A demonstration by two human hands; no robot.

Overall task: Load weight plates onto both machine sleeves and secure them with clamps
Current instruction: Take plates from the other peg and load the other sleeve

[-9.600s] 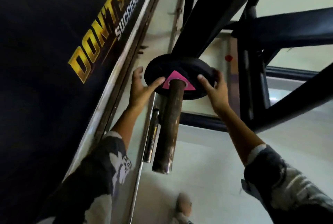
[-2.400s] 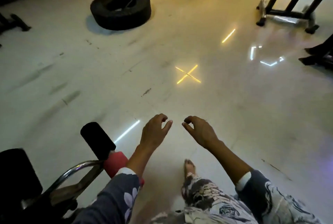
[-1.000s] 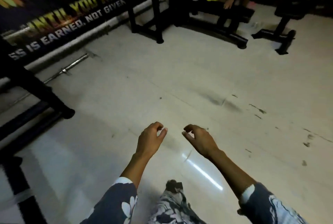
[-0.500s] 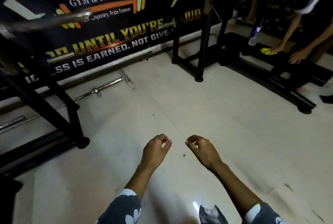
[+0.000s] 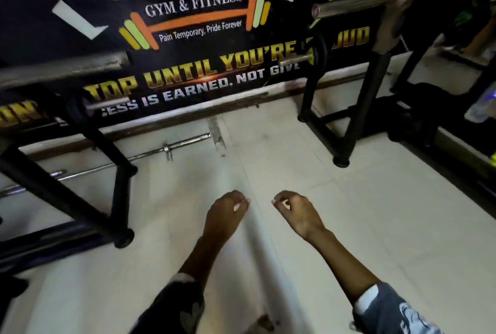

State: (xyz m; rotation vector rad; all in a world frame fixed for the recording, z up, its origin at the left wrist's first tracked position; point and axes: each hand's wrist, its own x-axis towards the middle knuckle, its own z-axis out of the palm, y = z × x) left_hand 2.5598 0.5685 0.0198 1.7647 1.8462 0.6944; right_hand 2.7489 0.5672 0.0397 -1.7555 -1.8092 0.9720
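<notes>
My left hand (image 5: 228, 213) and my right hand (image 5: 298, 211) hang side by side over the pale tiled floor, both loosely curled and holding nothing. A thick steel sleeve (image 5: 64, 68) sticks out from the black machine frame (image 5: 80, 199) at the left, far above my left hand. Below it a dark weight plate (image 5: 76, 111) sits on a thin peg (image 5: 110, 104). On the right frame (image 5: 357, 124) another dark plate (image 5: 320, 51) sits on a short peg (image 5: 295, 60). No clamp is visible.
A black gym banner (image 5: 188, 38) covers the wall ahead. A chrome barbell (image 5: 375, 0) rests high on the right rack. A thin bar (image 5: 166, 149) lies on the floor along the wall. A dark bench (image 5: 429, 108) stands at the far right.
The view has swung from open floor toward the banner wall and come closer to it. Both hands stay in front of me, empty, with fingers curled tighter.
</notes>
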